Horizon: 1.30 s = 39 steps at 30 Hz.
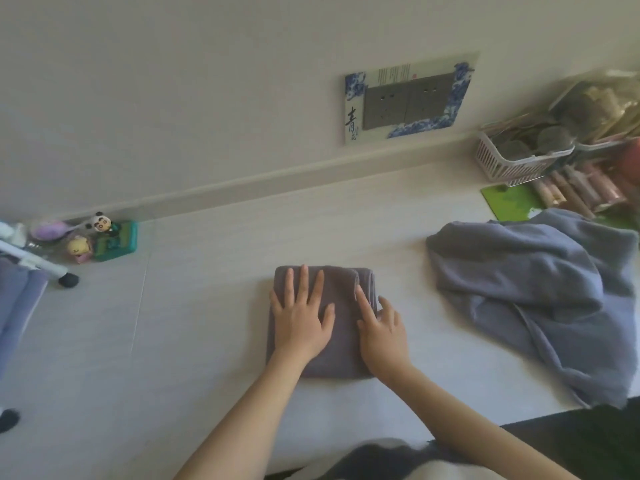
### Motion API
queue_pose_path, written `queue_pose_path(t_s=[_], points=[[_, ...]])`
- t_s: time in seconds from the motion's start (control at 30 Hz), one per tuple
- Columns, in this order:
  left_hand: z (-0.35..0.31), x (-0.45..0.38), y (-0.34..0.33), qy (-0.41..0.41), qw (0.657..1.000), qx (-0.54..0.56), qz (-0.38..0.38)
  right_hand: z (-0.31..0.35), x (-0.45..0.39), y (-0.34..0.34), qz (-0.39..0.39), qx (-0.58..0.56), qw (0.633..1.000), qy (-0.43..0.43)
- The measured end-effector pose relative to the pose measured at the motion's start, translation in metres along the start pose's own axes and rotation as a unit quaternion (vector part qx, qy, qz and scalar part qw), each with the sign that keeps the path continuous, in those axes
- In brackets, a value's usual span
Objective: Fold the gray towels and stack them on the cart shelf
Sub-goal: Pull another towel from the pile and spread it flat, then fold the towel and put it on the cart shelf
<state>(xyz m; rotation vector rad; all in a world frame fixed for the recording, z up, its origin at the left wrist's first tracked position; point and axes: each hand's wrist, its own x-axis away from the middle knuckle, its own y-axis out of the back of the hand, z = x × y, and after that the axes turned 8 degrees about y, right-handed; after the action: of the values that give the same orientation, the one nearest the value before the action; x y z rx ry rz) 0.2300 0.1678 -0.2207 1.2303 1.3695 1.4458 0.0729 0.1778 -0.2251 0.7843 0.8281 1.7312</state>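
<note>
A gray towel [341, 341] lies folded into a small rectangle in the middle of the white table [207, 306]. My left hand [301, 317] rests flat on its left half with the fingers spread. My right hand [381, 332] lies flat on its right edge, fingers apart, holding nothing. A heap of unfolded gray-blue towels [533, 296] sits to the right, reaching the table's front edge. At the far left, folded gray towels [17, 303] lie on a cart shelf beside a white cart frame [31, 259].
Small toy figures and a green box [104, 239] stand at the back left by the wall. A pink basket [512, 161], bottles [575, 188] and a green mat [505, 202] crowd the back right. A decorated socket panel [408, 98] is on the wall.
</note>
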Motion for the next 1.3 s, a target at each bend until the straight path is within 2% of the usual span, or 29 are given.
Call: queue_pose_path(t_s=[0.1,0.3,0.37,0.43,0.5,0.53,0.63,0.7,0.77,0.83,1.0,1.3], points=[[0.002,-0.003,-0.006,-0.001,1.000,-0.003,0.000,0.000,-0.006,-0.002,0.027,-0.002,1.000,0.003],[0.003,-0.009,-0.010,-0.019,0.999,0.025,0.005,0.000,-0.009,-0.002,0.034,-0.059,0.998,-0.012],[0.010,-0.006,-0.006,-0.027,0.997,0.070,-0.011,0.004,-0.008,0.002,0.033,-0.108,0.993,-0.038],[0.019,0.000,-0.001,0.008,0.983,0.182,-0.021,0.006,-0.006,0.006,0.018,-0.160,0.983,-0.085],[0.034,0.014,0.005,0.098,0.952,0.289,-0.028,0.010,-0.006,0.009,0.009,-0.173,0.976,-0.133],[0.039,0.020,0.006,0.152,0.929,0.338,0.002,0.009,-0.006,0.012,0.018,-0.178,0.970,-0.164],[0.060,0.029,0.012,0.274,0.814,0.493,0.139,0.020,-0.006,0.015,0.063,-0.205,0.950,-0.225],[0.078,0.029,0.023,0.305,0.734,0.573,0.200,0.031,-0.007,0.015,0.079,-0.279,0.926,-0.241],[0.097,0.031,0.033,0.316,0.662,0.630,0.256,0.042,-0.007,0.010,0.106,-0.375,0.884,-0.258],[0.110,0.036,0.042,0.319,0.616,0.656,0.297,0.051,-0.009,0.007,0.145,-0.436,0.847,-0.266],[0.153,0.050,0.059,0.333,0.575,0.696,0.272,0.088,-0.019,-0.004,0.215,-0.526,0.798,-0.199],[0.241,0.082,0.137,0.330,0.546,0.758,0.135,0.197,-0.047,0.009,0.333,-0.505,0.796,0.011]])
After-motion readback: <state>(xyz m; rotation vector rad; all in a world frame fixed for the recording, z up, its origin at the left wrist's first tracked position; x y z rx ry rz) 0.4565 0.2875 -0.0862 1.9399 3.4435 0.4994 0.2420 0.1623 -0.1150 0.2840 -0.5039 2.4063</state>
